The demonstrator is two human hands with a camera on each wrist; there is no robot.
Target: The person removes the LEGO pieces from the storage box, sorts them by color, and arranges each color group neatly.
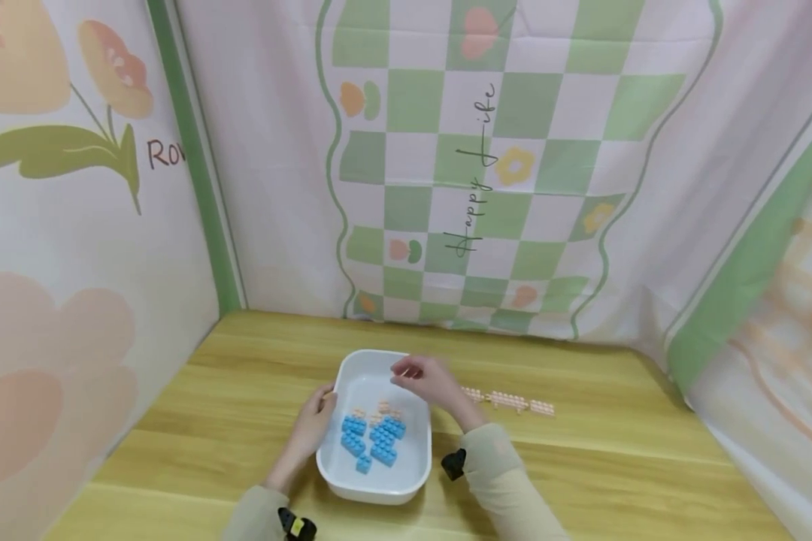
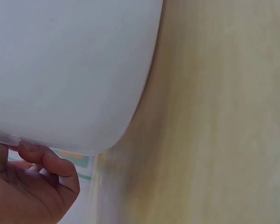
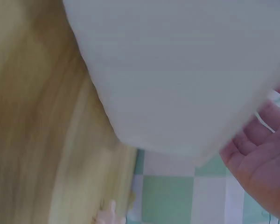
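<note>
At the bottom edge of the head view, nearest the camera, two pale sleeves (image 1: 510, 481) reach up the frame, with a black wrist device (image 1: 454, 464) beside the right cuff and another at the left cuff. Between the forearms, low and slightly left of centre, a white tub (image 1: 372, 492) sits on the wood-grain table (image 1: 622, 466). The left hand (image 1: 314, 422) grips the tub's left rim, and the left wrist view shows its fingers bent against that edge. The right hand (image 1: 428, 382) is over the tub's upper right corner, fingers bent and pointing left; I cannot tell whether its fingertips pinch anything. Inside the tub, in the middle and lower part, lie studded blue blocks (image 1: 383, 451), with small peach pieces (image 1: 383, 406) just above them in the frame. Right of the tub, near the right wrist, a row of peach bricks (image 1: 507, 400) lies on the table, slanting slightly down to the right. Across the upper middle hangs a green-and-white checked cloth (image 1: 416, 105) lettered "Happy Life"; a flower-printed panel (image 1: 61, 233) fills the left side.
</note>
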